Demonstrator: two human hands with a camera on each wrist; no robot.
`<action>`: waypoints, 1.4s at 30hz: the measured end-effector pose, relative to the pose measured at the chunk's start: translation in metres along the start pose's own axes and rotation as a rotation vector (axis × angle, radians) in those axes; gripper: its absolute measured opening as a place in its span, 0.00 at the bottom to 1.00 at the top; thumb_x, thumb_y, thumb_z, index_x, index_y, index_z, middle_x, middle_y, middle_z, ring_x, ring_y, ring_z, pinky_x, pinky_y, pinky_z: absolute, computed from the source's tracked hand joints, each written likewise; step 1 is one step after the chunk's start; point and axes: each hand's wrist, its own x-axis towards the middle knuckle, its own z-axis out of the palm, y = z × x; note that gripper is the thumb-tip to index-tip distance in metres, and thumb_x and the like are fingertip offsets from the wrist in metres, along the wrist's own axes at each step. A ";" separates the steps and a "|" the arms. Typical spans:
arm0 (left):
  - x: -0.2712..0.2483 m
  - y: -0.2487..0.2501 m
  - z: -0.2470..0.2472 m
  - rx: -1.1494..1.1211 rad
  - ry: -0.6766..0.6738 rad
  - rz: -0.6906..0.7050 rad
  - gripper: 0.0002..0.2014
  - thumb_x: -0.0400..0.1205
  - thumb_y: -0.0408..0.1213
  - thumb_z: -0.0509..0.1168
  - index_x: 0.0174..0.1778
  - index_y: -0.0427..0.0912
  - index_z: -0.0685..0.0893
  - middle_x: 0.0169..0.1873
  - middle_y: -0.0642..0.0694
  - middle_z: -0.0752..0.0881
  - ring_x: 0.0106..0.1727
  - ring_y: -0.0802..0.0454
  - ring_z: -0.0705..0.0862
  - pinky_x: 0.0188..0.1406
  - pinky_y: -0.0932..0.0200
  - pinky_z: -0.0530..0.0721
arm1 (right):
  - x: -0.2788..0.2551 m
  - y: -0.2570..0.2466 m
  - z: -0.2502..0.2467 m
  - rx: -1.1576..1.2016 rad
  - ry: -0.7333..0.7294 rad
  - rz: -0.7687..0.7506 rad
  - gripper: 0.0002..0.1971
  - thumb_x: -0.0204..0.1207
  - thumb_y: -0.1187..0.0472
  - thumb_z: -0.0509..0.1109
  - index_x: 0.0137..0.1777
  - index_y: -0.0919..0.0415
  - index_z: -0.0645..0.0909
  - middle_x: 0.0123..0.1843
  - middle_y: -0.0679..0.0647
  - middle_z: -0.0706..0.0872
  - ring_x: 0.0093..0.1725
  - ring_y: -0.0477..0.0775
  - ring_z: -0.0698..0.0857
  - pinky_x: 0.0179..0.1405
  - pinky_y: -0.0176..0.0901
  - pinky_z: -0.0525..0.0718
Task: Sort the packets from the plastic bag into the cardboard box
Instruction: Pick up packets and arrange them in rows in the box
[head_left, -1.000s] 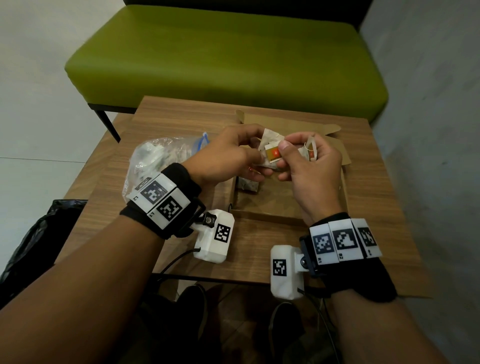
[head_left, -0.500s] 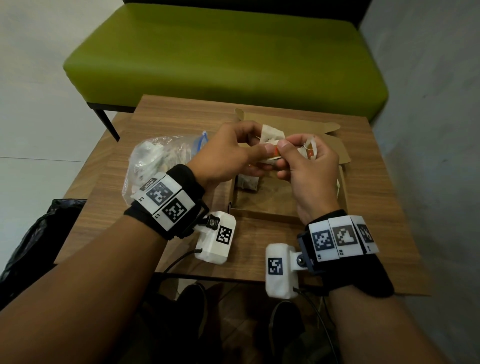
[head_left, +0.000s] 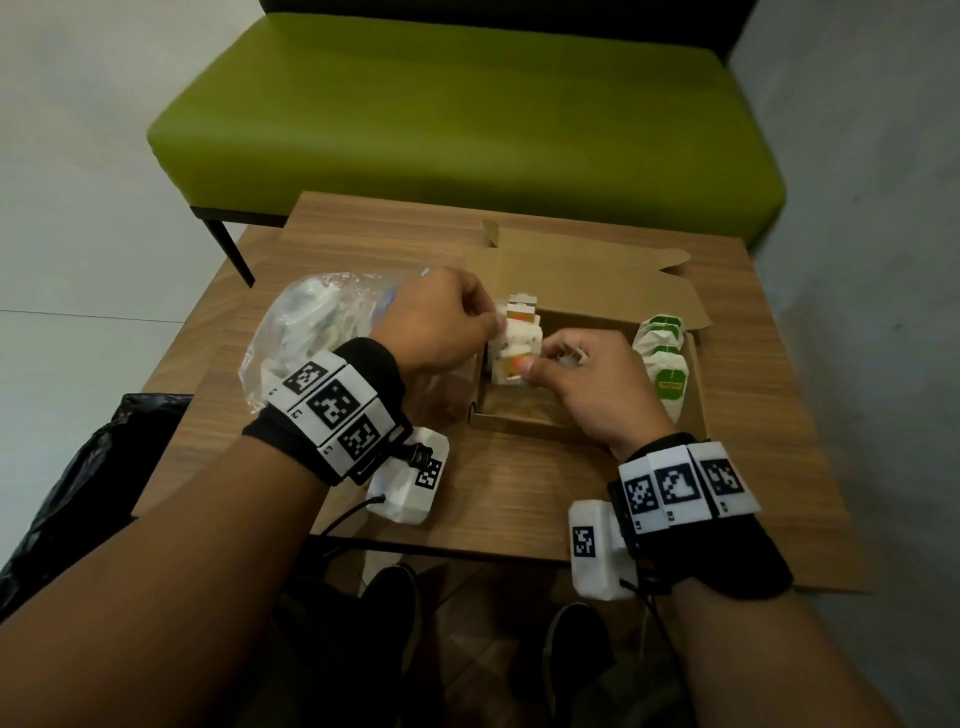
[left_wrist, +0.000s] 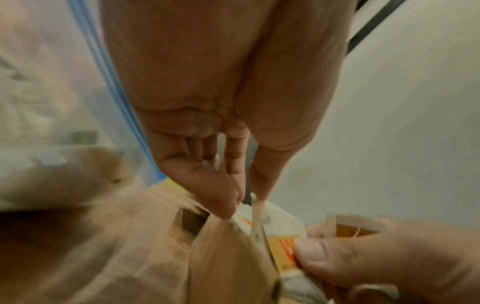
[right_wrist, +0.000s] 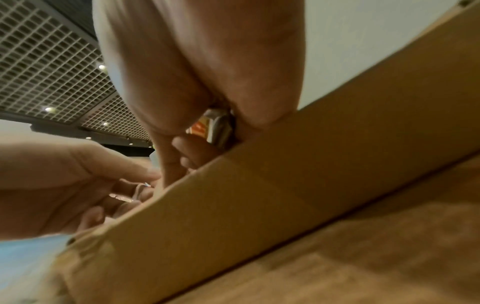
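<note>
An open cardboard box (head_left: 519, 423) lies on the wooden table. A row of white packets with orange labels (head_left: 514, 340) stands along its left wall; green-labelled packets (head_left: 667, 366) line its right wall. My left hand (head_left: 488, 325) pinches the top of an orange-labelled packet (left_wrist: 262, 221) in that row. My right hand (head_left: 535, 366) pinches another orange packet (left_wrist: 285, 250) with thumb and fingers at the row's near end and holds more packets (right_wrist: 207, 128) in its palm. The clear plastic bag (head_left: 311, 332) with a blue zip (left_wrist: 109, 82) lies left of the box, holding more packets.
A green bench (head_left: 467, 114) stands behind the table (head_left: 519, 493). A black bag (head_left: 78, 493) sits on the floor at the left. The box's lid flap (head_left: 597, 280) stands open toward the bench. A grey wall runs along the right.
Both hands have dropped from above the box down into its left side, bringing the orange packets to the row there. The green-labelled packets on the right are now uncovered.
</note>
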 end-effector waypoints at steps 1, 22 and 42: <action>0.000 -0.002 0.000 0.068 -0.006 -0.022 0.06 0.80 0.45 0.72 0.46 0.48 0.85 0.40 0.52 0.88 0.43 0.54 0.87 0.38 0.60 0.83 | 0.000 0.000 0.001 -0.040 -0.013 0.007 0.06 0.76 0.54 0.79 0.43 0.55 0.89 0.38 0.45 0.87 0.38 0.43 0.82 0.35 0.40 0.75; -0.005 0.004 0.006 -0.118 -0.174 -0.209 0.06 0.82 0.34 0.72 0.49 0.42 0.79 0.39 0.42 0.88 0.31 0.51 0.89 0.25 0.62 0.88 | 0.010 -0.009 0.013 -0.313 0.102 0.085 0.09 0.76 0.53 0.79 0.43 0.49 0.81 0.46 0.47 0.83 0.48 0.50 0.78 0.29 0.35 0.65; -0.006 0.022 -0.002 -0.019 -0.083 0.351 0.12 0.81 0.46 0.72 0.59 0.56 0.85 0.58 0.52 0.79 0.48 0.57 0.84 0.46 0.63 0.83 | -0.003 -0.015 -0.014 0.743 -0.244 0.171 0.21 0.80 0.78 0.56 0.65 0.56 0.73 0.47 0.59 0.83 0.33 0.49 0.80 0.25 0.37 0.75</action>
